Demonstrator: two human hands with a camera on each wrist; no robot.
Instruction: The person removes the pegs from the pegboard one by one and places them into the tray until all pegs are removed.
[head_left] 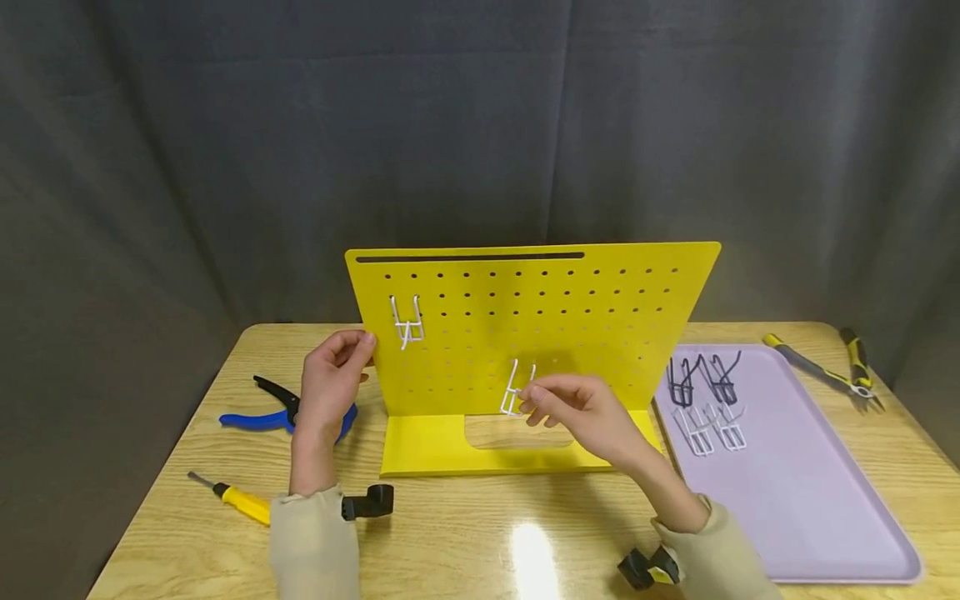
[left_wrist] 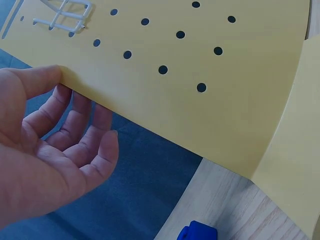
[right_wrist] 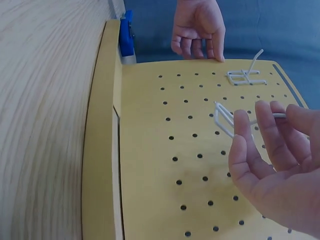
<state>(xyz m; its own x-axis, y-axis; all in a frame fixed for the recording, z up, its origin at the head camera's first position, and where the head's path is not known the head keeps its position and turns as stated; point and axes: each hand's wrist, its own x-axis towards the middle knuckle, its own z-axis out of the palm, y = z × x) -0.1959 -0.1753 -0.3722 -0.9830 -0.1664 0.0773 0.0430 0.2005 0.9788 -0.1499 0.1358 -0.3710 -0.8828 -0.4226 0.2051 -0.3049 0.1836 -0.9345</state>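
Note:
A yellow pegboard [head_left: 570, 325] stands upright on its folded yellow base. My left hand [head_left: 330, 379] holds its left edge, thumb on the front face and fingers behind, as the left wrist view shows. One white wire hook [head_left: 408, 324] hangs in the holes at the board's upper left. My right hand [head_left: 581, 412] pinches a second white wire hook [right_wrist: 223, 114] by its prong, in front of the board's lower middle. That hook's wire frame sticks out past the fingertips toward the left; the fingers cover part of it.
On the right, a lilac tray [head_left: 787, 508] bears black wire hooks [head_left: 681, 392] and white ones [head_left: 701, 442]. Pliers [head_left: 813, 367] with yellow-black handles lie beyond it. A blue-handled cutter [head_left: 255, 422] and a yellow screwdriver [head_left: 246, 503] lie at left. A dark curtain [head_left: 450, 125] hangs behind.

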